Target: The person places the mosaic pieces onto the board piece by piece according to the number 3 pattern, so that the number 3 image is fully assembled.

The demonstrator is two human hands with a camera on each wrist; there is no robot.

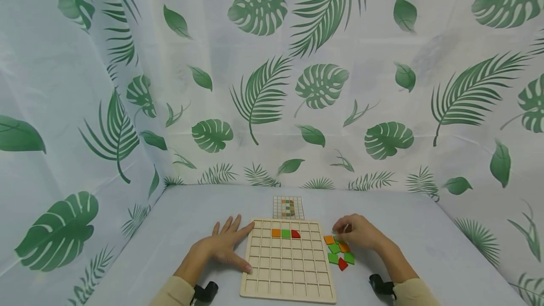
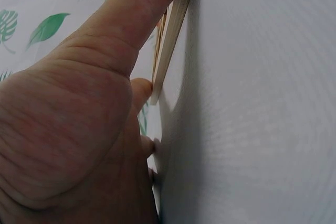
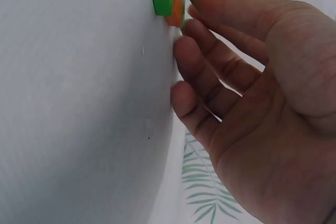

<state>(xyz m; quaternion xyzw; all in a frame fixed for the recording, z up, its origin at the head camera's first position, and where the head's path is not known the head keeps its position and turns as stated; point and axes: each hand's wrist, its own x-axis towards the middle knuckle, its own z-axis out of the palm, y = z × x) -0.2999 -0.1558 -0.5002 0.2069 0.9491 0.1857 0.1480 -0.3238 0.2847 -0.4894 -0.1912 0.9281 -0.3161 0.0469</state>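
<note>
On the white table lies a wooden grid board (image 1: 289,268); an orange square (image 1: 276,233), a green square (image 1: 286,233) and a red rounded piece (image 1: 295,234) sit side by side in an upper row. My left hand (image 1: 223,247) rests at the board's left edge, fingers spread, thumb on the rim; the left wrist view shows the thumb (image 2: 142,9) against the edge. Right of the board, my right hand (image 1: 361,233) has its fingertips at a partly hidden green piece in a loose group. In the right wrist view its fingers (image 3: 191,56) are bent beside the pieces; a pinch cannot be made out.
Loose pieces beside the board include an orange one (image 1: 329,240), a green one (image 1: 333,258) and a red one (image 1: 343,264). A small printed grid card (image 1: 278,207) with coloured squares lies behind the board. A leaf-patterned cloth (image 1: 263,155) hangs behind the table.
</note>
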